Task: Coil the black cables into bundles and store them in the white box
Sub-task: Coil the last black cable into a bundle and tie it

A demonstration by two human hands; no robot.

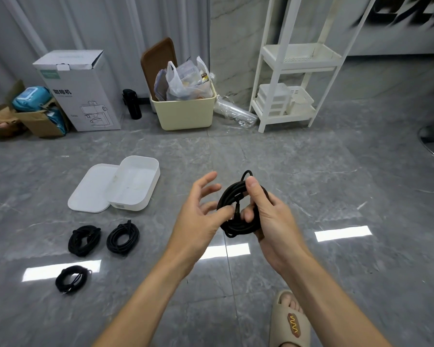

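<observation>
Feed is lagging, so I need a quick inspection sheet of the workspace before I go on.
Surface: grey tiled floor, glossy with light reflections.
Job's things: white box open, nothing in it; lid beside it.
Clutter: cream bin, cardboard carton, black bottle.
Grips: right hand holds the coil; left hand pinches its end.
Cables: three bundles on the floor.
Surroundings: white shelf, curtain.
</observation>
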